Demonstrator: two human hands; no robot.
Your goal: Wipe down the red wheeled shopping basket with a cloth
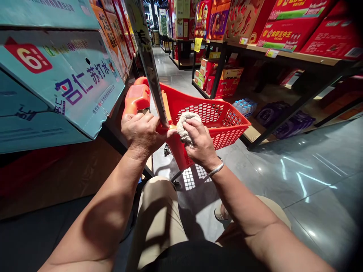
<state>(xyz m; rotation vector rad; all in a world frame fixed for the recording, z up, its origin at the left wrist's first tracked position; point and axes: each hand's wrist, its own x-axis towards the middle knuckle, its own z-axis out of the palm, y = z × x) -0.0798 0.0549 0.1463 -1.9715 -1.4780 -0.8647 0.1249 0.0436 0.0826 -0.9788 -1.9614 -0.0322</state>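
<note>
A red plastic shopping cart (232, 130) with a hexagon-mesh basket stands in front of me, on wheels. My left hand (141, 130) is closed on its near left edge, thumb stretched along the rim toward the right. A bulky orange-red handle part (136, 99) rises just beyond that hand. In my right hand (200, 141) is a crumpled cream cloth (185, 126), pressed at the basket's near rim, close to my left thumb. A scuffed metal pole (149, 64) slants down from the top and ends at the cart by my left hand; how it is fixed there is hidden.
Stacked light-blue drink cartons (82, 75) crowd the left side. On the right, a shelf rack (283, 54) carries red gift boxes, with purple-wrapped packs (283, 115) and bottled water (244, 107) low down. Grey tiled floor (269, 170) runs between them and along the aisle.
</note>
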